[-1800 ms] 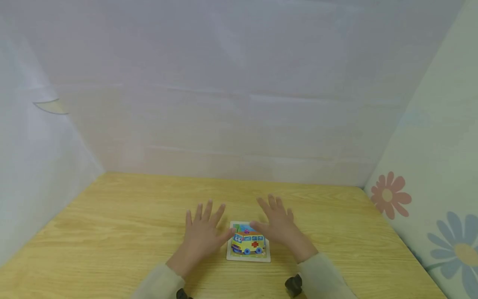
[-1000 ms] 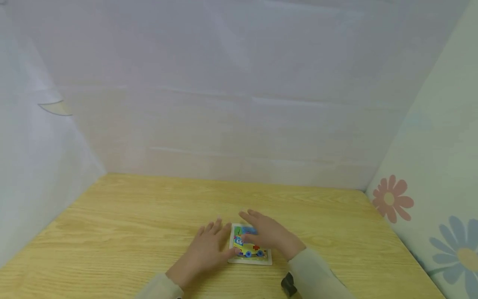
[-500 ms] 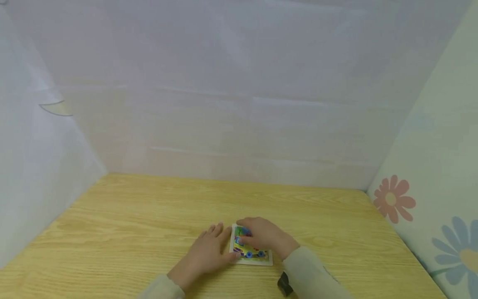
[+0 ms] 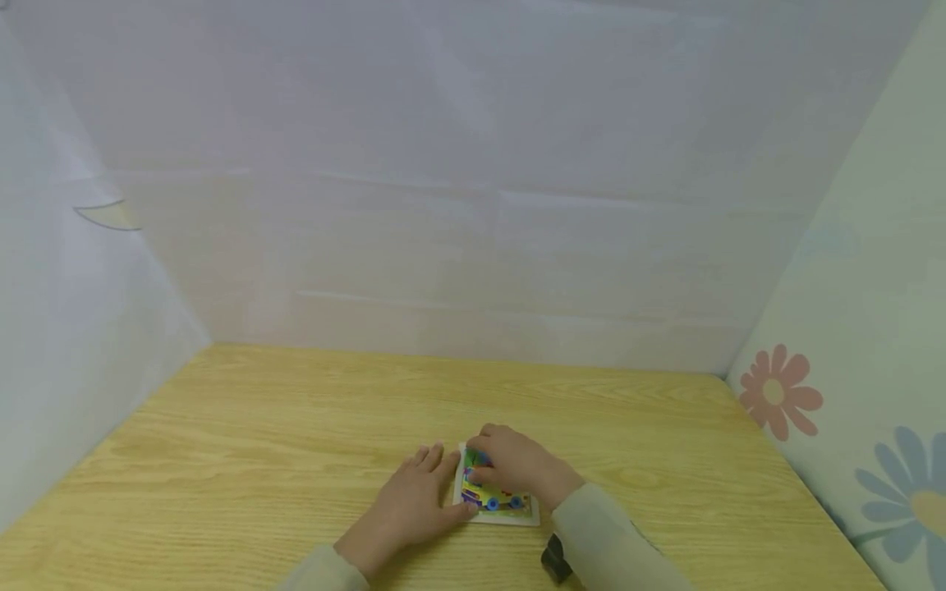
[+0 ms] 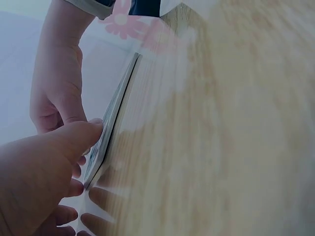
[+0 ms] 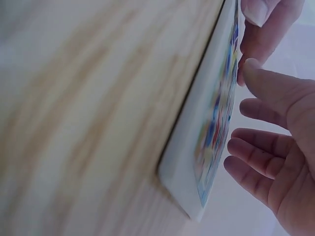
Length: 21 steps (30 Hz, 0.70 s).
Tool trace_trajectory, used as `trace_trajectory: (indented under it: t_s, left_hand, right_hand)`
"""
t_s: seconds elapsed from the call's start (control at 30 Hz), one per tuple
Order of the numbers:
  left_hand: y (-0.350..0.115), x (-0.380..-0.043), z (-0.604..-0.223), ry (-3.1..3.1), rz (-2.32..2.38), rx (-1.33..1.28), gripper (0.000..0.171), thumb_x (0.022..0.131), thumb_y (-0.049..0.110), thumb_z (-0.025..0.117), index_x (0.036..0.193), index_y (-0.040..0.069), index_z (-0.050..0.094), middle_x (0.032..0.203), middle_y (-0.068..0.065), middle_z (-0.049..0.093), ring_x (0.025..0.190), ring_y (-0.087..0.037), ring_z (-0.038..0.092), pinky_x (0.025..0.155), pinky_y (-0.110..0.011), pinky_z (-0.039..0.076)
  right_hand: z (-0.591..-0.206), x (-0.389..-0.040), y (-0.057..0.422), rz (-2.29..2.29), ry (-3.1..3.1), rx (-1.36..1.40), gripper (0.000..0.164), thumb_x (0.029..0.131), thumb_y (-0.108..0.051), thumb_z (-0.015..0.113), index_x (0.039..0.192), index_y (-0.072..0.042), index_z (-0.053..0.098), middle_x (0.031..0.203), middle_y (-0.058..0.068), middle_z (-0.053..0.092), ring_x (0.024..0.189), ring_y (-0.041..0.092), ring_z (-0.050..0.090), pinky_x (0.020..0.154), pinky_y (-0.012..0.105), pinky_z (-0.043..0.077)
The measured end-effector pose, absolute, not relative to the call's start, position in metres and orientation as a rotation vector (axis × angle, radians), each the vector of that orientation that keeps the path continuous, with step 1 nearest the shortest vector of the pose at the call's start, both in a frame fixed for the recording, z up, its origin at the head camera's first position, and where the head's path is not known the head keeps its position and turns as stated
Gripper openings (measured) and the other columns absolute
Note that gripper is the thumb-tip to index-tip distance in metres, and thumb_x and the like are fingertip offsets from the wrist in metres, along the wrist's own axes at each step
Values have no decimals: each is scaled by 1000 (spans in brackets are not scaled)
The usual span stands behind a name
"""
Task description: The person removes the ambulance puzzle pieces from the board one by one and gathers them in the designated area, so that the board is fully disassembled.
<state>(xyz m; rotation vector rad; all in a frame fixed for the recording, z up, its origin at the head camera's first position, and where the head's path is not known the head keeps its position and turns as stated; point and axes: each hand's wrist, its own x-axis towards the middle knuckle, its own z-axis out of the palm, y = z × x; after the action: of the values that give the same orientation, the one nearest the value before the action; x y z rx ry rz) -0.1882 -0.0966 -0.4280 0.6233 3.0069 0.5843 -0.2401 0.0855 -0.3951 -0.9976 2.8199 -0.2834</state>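
Observation:
A small square picture board [image 4: 504, 518] with a pale border and a cartoon ambulance lies flat on the table. My left hand [image 4: 414, 502] rests at its left side, thumb laid over the lower left border and fingers spread along the edge. Over the upper part of the picture is my right hand [image 4: 523, 465], fingers bent down and thumb apart from them, covering much of the ambulance. In the right wrist view, the fingers [image 6: 258, 157] hover close over the board's face with nothing between them. The left wrist view shows the board [image 5: 114, 115] edge-on, the left thumb on its border.
The wood-grain table [image 4: 296, 427] extends around the board on all sides. A pale sheet wall [image 4: 473, 205] stands behind it, and a flowered wall [image 4: 850, 328] at the right. A black wrist device [image 4: 554, 560] sits beneath the right sleeve.
Both hands have come down from above the board. The right hand has moved left over the picture and bent its fingers; the left thumb has settled on the lower left border.

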Motion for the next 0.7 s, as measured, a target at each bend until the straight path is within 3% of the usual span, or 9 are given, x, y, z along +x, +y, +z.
trace_trajectory:
  t_s: [0.23, 0.7]
  left_hand:
    - [-96, -187, -426, 3008, 584, 630, 86, 80, 65, 54, 140, 5, 40, 143, -28, 33, 132, -46, 30, 108, -55, 26]
    - [-98, -188, -428, 2960, 660, 630, 86, 80, 64, 55, 143, 8, 35, 144, -29, 29, 134, -45, 25, 108, -56, 24]
  right_hand:
    - [-397, -243, 81, -287, 2801, -989, 40, 85, -34, 66, 119, -13, 61, 97, -4, 54, 78, 4, 47, 70, 20, 46]
    - [-401, -248, 78, -466, 2787, -881, 37, 79, -30, 74, 111, -12, 66, 95, -4, 54, 81, 6, 49, 78, 25, 48]
